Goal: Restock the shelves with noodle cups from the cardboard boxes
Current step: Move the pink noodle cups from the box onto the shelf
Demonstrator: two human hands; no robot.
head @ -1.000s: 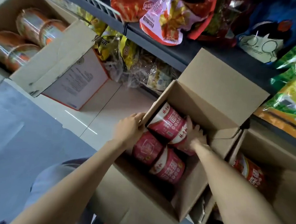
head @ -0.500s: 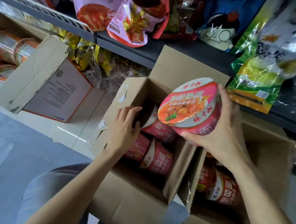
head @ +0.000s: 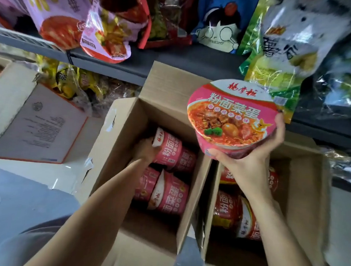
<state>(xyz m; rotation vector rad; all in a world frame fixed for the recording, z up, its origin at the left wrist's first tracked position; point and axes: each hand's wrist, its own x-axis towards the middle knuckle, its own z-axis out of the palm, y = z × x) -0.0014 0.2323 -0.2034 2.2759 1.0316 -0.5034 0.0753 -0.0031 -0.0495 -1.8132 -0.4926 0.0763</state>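
My right hand (head: 256, 157) grips a pink noodle cup (head: 230, 119) from below, lid facing me, held above the gap between two open cardboard boxes. My left hand (head: 147, 149) reaches down into the left cardboard box (head: 117, 142) and its fingers curl round the rim of another pink noodle cup (head: 167, 150) lying on its side. More pink cups (head: 169, 193) lie below it in that box. The right cardboard box (head: 305, 192) holds red-orange noodle cups (head: 229, 209), partly hidden by my right forearm.
A dark shelf (head: 174, 59) runs across above the boxes, loaded with snack bags (head: 107, 27) and a green bag (head: 276, 46) hanging over its edge. A lower shelf holds yellow packets (head: 71, 80). Another open box flap (head: 34, 123) lies at left on the pale floor.
My right hand lifted the pink cup out of the left box and raised it higher toward the shelf. My left hand went from the box's edge down inside onto another cup.
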